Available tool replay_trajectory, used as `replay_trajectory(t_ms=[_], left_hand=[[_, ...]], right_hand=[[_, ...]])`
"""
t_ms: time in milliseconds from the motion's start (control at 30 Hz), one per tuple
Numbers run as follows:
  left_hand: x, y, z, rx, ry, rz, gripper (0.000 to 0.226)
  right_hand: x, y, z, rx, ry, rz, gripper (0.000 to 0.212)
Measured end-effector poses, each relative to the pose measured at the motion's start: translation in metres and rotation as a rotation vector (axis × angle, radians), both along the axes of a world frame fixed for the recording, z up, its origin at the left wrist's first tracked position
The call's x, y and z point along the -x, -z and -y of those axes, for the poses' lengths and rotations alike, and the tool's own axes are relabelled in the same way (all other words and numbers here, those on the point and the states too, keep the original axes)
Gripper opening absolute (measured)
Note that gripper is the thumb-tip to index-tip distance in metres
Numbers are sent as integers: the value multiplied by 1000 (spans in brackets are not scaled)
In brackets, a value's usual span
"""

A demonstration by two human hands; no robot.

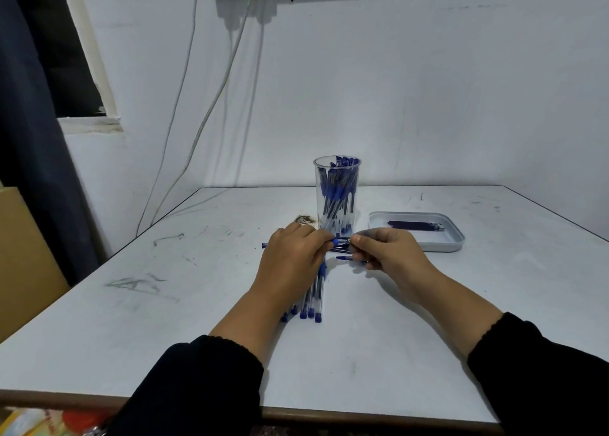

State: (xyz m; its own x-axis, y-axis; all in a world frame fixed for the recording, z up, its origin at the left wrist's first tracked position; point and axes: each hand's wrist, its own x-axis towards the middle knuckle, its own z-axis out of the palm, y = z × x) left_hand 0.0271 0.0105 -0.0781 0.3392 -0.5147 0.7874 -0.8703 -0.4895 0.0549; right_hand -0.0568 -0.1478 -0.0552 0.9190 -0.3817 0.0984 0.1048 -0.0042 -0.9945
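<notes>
Spanning the lower view, the white worktop (164, 320) is scuffed and marked with ink. It stands against a pale wall (428, 89). A dark curtain (29, 139) hangs at the far left, and cables (211, 106) run down the wall to the worktop's back edge.

A shallow grey tray (458, 238) lies right of centre and holds a bundle of dark refills (416, 225) laid flat. Just left of the tray a clear cup (336, 198) stands upright, packed with blue-capped pens (342, 163) set on end. A dark stain (304, 219) shows on the surface near the cup's base.

Both forearms reach in from black sleeves. The left hand (293, 257) and the right hand (387, 254) meet in front of the cup, close above the worktop. Between them is one pen (341, 240), lying roughly level. The left fingers are curled and pinch its blue end, and the right thumb and forefinger pinch the other end.

A row (313, 300) of clear pens lies on the worktop, partly under the left hand, with its blue ends toward the near edge. A separate blue piece (349, 258) sticks out beneath the right fingers. Whether that hand holds it cannot be told.
</notes>
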Motion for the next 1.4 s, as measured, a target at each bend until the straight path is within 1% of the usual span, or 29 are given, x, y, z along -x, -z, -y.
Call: replay_trajectory(t_ms=[133, 267, 333, 400, 500, 533, 633, 700, 767, 833, 933, 1000, 1200, 1400], left_hand=[[2, 0, 2, 8, 34, 22, 30], [2, -1, 2, 24, 43, 31, 30], [1, -1, 2, 30, 43, 26, 30], [2, -1, 1, 19, 42, 20, 30], [2, -1, 1, 9, 44, 19, 30], [3, -2, 1, 12, 47, 19, 30], [4, -2, 2, 17, 61, 32, 32], [4, -2, 2, 19, 64, 43, 31], [4, -2, 2, 21, 61, 49, 30], [4, -2, 1, 28, 59, 44, 30], [3, -2, 1, 17, 56, 32, 29], [2, -2, 1, 4, 58, 34, 29], [4, -2, 2, 12, 93, 37, 29], [4, -2, 2, 23, 114, 55, 26]], right_hand=[[1, -1, -5, 117, 13, -31, 27], [4, -4, -7, 128, -21, -34, 37], [5, -6, -6, 116, -70, -46, 29], [6, -7, -6, 125, -92, -44, 12], [6, -6, -7, 163, -96, -33, 8], [5, -5, -7, 180, -97, -37, 10], [4, -3, -4, 223, -87, -58, 29], [4, -3, -5, 215, -87, -59, 40], [4, -3, -5, 188, -95, -57, 46], [4, -3, -5, 143, -120, -60, 40], [4, -3, -4, 150, -142, -54, 14], [4, -3, -5, 184, -136, -44, 11], [3, -1, -3, 251, -122, -60, 34], [4, 0, -6, 107, -141, -54, 51]])
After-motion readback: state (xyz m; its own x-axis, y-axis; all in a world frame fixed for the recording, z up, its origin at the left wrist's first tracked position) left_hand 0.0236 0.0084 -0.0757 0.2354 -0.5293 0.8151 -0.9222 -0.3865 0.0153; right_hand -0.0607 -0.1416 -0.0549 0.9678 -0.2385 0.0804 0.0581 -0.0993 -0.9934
